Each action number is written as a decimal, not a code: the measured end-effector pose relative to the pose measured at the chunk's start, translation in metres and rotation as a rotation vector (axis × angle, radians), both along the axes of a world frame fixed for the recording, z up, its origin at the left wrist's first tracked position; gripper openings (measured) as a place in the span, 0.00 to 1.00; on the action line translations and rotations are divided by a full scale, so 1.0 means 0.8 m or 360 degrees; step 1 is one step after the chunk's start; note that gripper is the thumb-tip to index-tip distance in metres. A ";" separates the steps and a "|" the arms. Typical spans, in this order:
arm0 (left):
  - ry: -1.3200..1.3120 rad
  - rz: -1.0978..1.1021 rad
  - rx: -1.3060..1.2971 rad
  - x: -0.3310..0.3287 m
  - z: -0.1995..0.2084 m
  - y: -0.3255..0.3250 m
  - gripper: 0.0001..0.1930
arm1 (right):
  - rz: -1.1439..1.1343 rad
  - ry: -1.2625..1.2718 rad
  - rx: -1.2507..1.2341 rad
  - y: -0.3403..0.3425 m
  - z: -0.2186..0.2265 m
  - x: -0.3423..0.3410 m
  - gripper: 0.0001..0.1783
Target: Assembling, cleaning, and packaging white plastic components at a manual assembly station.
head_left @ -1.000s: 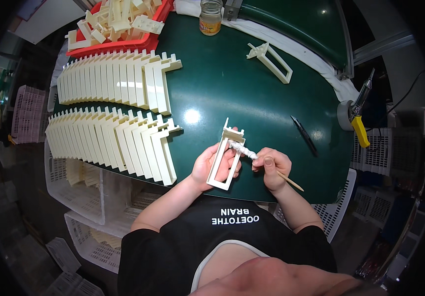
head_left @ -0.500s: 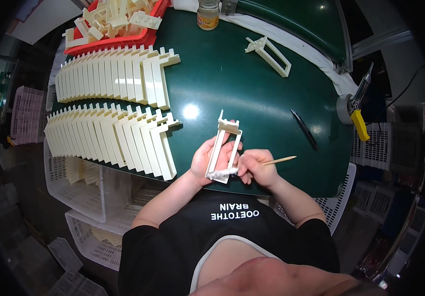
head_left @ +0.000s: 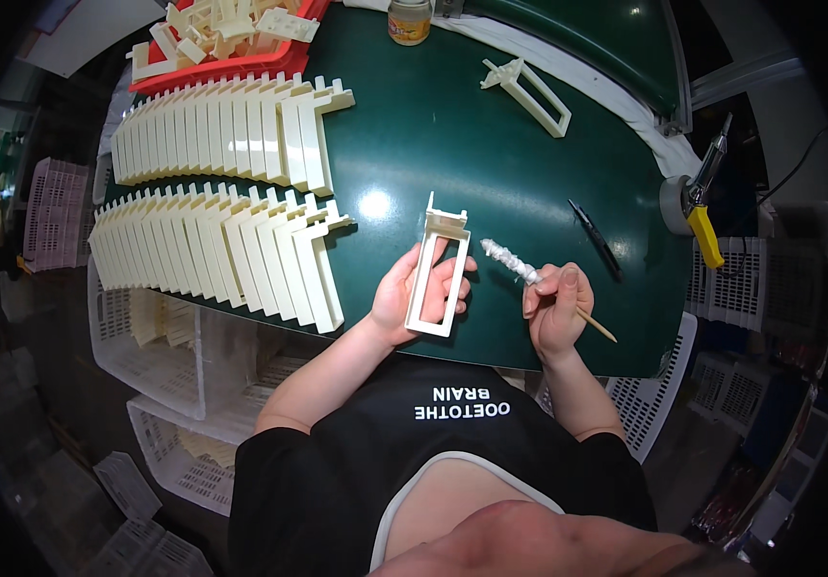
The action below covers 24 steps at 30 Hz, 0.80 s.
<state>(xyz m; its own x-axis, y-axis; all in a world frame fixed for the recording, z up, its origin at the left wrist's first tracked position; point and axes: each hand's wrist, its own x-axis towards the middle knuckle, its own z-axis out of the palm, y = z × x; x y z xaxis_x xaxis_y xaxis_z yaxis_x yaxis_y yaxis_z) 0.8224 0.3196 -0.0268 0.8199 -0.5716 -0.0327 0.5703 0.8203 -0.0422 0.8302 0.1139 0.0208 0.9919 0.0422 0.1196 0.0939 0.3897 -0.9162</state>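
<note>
In my left hand (head_left: 396, 296) I hold a cream plastic frame (head_left: 420, 306), a long rectangle with a pronged bracket at its far end. Its open middle shows my fingers behind it. My right hand (head_left: 558, 306) pinches a thin wooden stick (head_left: 598, 325) whose far end is wrapped in white cotton-like fluff (head_left: 508, 260). The wrapped end points up and left, just right of the frame and apart from it. The stick's bare pointed end sticks out at the lower right.
Two rows of similar cream parts (head_left: 192, 245) stand packed on the green table (head_left: 414, 125) at left. Behind them is a red bin (head_left: 284, 69) of loose parts. Further right are a jar (head_left: 409, 23), a single frame (head_left: 539, 101), a black pen (head_left: 595, 238) and a yellow-handled tool (head_left: 705, 238).
My right hand has moved right and drawn the stick's wrapped end out of the frame's lower opening. The left hand still holds the frame, nearly in place.
</note>
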 end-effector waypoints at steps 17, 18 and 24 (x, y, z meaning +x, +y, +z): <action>-0.0334 -0.0067 0.1263 -0.025 0.067 0.006 0.25 | -0.0225 -0.1501 -0.1679 -0.018 -0.010 0.039 0.08; -0.0505 0.0003 0.1368 -0.024 0.076 0.005 0.28 | -0.0238 -0.1316 -0.1676 -0.025 -0.011 0.051 0.07; -0.1588 0.1165 0.3004 -0.005 0.082 -0.006 0.28 | -0.0109 -0.1472 -0.1339 0.005 0.073 -0.001 0.02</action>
